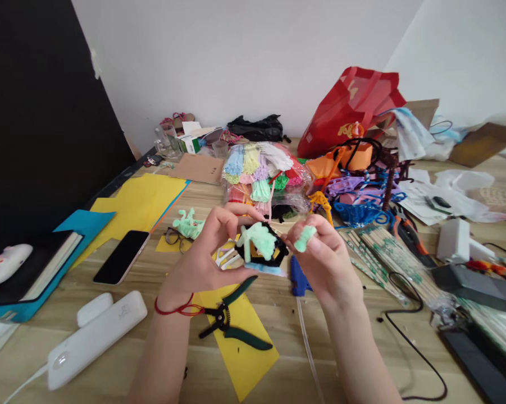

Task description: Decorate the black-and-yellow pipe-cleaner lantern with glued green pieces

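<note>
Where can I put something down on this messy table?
Bare wood shows between the white bar and the left arm, and between the right arm and black cord. It's crowded around the red bag and by the sticks.

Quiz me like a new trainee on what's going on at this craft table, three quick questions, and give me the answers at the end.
1. Multiple choice: What does the right hand hold between thumb and fingers?
A) A wooden stick
B) A small mint-green fuzzy piece
C) A pair of glasses
2. True or false: The green-handled tool lies partly on a yellow sheet.
3. Fill in the blank: The big bag standing at the back, right of the middle, is ____ in colour.

Key: 1. B; 2. True; 3. Red
</note>
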`<state>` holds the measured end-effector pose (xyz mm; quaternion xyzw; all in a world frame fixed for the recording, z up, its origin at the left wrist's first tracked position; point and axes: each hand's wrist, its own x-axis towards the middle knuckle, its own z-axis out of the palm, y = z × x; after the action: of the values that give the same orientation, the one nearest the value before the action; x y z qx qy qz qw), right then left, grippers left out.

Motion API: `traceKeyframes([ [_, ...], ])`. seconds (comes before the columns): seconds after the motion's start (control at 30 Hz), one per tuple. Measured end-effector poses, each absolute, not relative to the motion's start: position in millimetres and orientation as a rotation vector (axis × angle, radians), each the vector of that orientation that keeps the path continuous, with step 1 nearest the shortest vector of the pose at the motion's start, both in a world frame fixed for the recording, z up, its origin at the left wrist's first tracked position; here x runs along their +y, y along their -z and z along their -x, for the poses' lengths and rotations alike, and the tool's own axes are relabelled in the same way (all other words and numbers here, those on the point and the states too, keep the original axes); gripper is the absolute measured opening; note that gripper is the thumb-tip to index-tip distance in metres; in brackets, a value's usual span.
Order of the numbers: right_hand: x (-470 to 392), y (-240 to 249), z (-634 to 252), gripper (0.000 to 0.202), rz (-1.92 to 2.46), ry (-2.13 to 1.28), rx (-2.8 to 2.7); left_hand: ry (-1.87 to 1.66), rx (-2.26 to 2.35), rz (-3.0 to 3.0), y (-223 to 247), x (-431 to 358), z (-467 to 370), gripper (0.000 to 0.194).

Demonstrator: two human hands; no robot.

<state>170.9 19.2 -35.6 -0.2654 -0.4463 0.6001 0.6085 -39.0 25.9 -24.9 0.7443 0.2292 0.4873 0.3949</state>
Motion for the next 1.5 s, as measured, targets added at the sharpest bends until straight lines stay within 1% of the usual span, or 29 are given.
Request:
traceKeyframes([
  [0.13, 14, 31, -167, 0.026, 0.651, -1.333, -0.967, -1.275, 0.659, -1.889, 25, 23, 34, 0.047],
  [0.23, 12, 30, -167, 0.024, 0.708, -1.277, -0.855, -1.293, 0.809, -1.956, 22, 19, 28, 0.047],
  [0.37, 14, 30, -170, 0.024, 0.723, -1.421, -0.819, -1.274, 1.030, -2.149, 16, 13, 22, 0.051],
  [0.53, 13, 31, -167, 0.024, 0.746, -1.450, -0.768, -1.310, 1.082, -2.366, 12, 9, 16, 0.049],
  [0.8, 4, 29, -152, 0.018, 0.690, -1.284, -0.761, -1.339, 1.131, -2.518, 7, 5, 12, 0.039],
  [0.97, 3, 31, -150, 0.018, 0.724, -1.179, -0.779, -1.355, 1.148, -2.570, 6, 3, 12, 0.035],
  [1.13, 1, 32, -148, 0.018, 0.748, -1.028, -0.844, -1.387, 1.136, -2.594, 5, 3, 10, 0.036],
  [1.3, -1, 29, -146, 0.022, 0.740, -0.876, -0.925, -1.418, 1.122, -2.604, 5, 3, 9, 0.036],
  [1.5, -6, 26, -148, 0.023, 0.819, -0.763, -1.002, -1.505, 1.078, -2.512, 10, 4, 4, 0.039],
])
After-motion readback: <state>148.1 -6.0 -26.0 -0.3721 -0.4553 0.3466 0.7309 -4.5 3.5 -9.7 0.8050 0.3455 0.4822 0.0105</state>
